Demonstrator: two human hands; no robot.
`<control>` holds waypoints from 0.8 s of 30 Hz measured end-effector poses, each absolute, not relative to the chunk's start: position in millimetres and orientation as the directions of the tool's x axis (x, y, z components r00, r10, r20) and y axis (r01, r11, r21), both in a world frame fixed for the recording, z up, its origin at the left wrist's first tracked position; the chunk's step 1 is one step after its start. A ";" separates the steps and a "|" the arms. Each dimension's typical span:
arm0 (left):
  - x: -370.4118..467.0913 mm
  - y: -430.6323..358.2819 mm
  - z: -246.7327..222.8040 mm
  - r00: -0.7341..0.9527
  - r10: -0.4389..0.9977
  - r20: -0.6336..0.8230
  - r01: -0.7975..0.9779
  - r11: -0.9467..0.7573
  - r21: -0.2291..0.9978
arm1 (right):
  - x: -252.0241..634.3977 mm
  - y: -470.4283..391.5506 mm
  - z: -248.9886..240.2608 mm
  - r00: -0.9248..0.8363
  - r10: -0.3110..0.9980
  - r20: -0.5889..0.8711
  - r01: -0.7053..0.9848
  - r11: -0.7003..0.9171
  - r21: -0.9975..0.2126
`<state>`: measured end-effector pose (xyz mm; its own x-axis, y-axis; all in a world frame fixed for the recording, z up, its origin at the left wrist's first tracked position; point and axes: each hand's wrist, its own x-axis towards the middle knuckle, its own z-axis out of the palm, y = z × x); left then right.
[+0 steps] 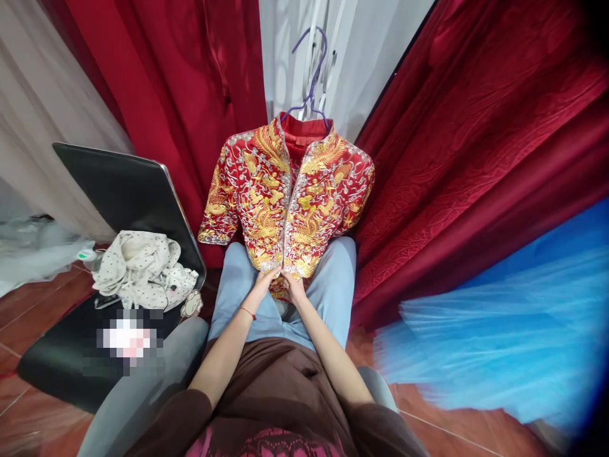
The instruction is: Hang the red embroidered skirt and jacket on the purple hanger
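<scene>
A red jacket (pixel 304 190) with gold and silver embroidery hangs upright on a purple hanger (pixel 314 82) in front of me. Its lower front reaches down between my knees. My left hand (pixel 267 280) grips the bottom of the jacket's front, just left of the centre opening. Close beside it, my right hand (pixel 293 284) pinches the hem on the other side of the opening. The two hands nearly touch, and the front edges lie close together there. Fingertips are partly hidden by the cloth.
At the left, a black chair (pixel 57 362) bears a spotted white cloth bag (pixel 143 270) and a blurred item. Red curtains (pixel 451 139) hang on both sides. Blue tulle (pixel 495 343) spreads at the right, white tulle (pixel 38 254) at the far left.
</scene>
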<state>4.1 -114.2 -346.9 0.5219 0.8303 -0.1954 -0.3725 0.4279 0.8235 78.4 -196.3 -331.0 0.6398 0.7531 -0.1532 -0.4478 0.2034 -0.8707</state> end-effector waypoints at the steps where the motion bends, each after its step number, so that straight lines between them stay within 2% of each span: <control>1: 4.5 -113.7 -348.3 0.521 0.831 -0.191 -0.375 0.425 0.824 | 78.1 -196.2 -331.0 0.644 0.750 -0.151 -0.445 0.205 -0.872; 24: 4.9 -115.9 -351.7 0.508 0.845 -0.170 -0.411 0.411 0.814 | 82.7 -194.6 -328.3 0.634 0.754 -0.169 -0.488 0.222 -0.844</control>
<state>4.9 -115.9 -351.7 0.5079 0.8445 -0.1698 -0.4115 0.4110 0.8135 82.7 -194.6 -328.3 0.6344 0.7543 -0.1689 -0.4884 0.2217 -0.8440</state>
